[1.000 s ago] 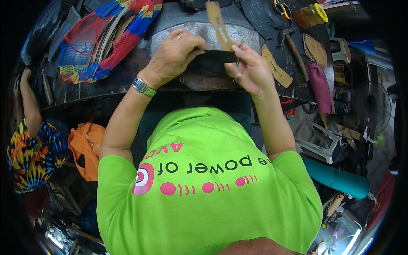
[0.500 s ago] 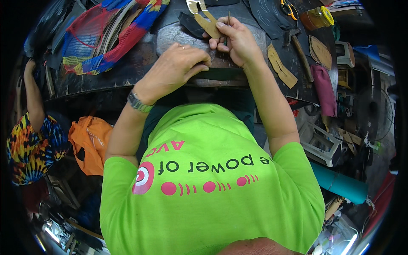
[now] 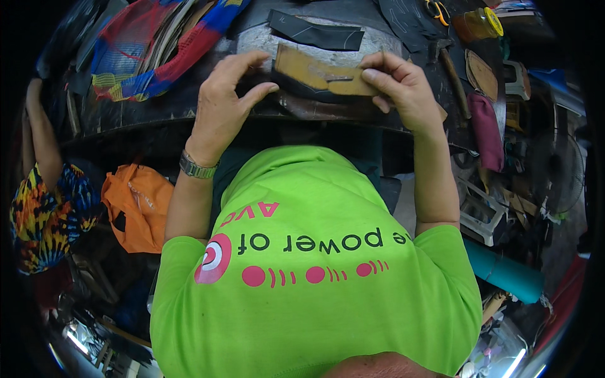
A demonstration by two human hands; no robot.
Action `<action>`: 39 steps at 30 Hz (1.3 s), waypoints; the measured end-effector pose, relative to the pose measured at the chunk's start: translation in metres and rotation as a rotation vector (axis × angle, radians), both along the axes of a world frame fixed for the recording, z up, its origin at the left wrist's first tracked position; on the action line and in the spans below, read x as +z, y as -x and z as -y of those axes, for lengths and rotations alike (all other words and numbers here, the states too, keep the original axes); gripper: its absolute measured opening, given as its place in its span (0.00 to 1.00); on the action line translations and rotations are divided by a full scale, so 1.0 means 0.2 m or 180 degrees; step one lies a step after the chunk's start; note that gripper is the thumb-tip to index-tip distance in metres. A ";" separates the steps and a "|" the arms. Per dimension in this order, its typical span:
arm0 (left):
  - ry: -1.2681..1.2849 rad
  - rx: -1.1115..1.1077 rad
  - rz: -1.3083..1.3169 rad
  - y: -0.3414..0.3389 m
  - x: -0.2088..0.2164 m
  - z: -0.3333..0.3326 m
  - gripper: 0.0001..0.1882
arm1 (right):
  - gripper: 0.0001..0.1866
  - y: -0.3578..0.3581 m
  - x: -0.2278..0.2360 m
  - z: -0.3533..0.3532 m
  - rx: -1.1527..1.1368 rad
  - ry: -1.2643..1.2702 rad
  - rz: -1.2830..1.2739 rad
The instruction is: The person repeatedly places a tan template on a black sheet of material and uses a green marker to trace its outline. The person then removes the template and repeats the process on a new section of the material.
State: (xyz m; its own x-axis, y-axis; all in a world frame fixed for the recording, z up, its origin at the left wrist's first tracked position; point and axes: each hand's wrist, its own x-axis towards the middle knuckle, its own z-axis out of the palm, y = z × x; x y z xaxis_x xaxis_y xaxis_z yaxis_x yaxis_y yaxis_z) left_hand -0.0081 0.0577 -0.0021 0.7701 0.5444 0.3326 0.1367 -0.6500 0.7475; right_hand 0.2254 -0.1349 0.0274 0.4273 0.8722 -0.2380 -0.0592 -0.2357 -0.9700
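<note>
My right hand (image 3: 405, 85) pinches the right end of a tan, stiff pattern piece (image 3: 302, 68) that has a slot cut in it. Below the pattern lies a curved black sheet piece (image 3: 309, 91), its lower edge showing past the tan one. To their left, my left hand (image 3: 232, 104) is apart from both, thumb and fingers spread and curved, holding nothing. Just beyond rests another black cut piece (image 3: 318, 31) with pale marks, on the worn grey work slab (image 3: 252, 39). Whether a thin tool is still in my right hand cannot be made out.
A hammer (image 3: 454, 82) lies at the right, near orange-handled scissors (image 3: 436, 11), a yellow-lidded jar (image 3: 476, 25) and a rolled maroon cloth (image 3: 485, 132). A red-and-blue mesh bag (image 3: 135, 53) holding flat patterns fills the left. Another person's arm (image 3: 44, 132) reaches in at far left.
The tan pattern has come down and turned lengthwise over a black piece. My hands have moved apart, the left opening. Another black piece now shows flat beyond them.
</note>
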 end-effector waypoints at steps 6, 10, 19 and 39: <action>-0.0426 -0.0059 0.0002 0.01 -0.02 0.03 0.14 | 0.10 0.06 -0.09 -0.03 0.0279 0.0519 0.0952; -0.0500 -0.0074 -0.0085 0.01 -0.02 0.03 0.12 | 0.11 0.07 -0.09 -0.03 0.0283 0.0331 0.1381; -0.0586 0.0095 -0.0075 0.00 -0.02 0.08 0.10 | 0.10 0.06 -0.08 -0.06 0.0412 0.0482 0.1584; -0.1003 -0.0107 -0.0421 0.00 0.03 0.08 0.11 | 0.09 0.08 -0.04 -0.09 0.0626 0.0484 0.2044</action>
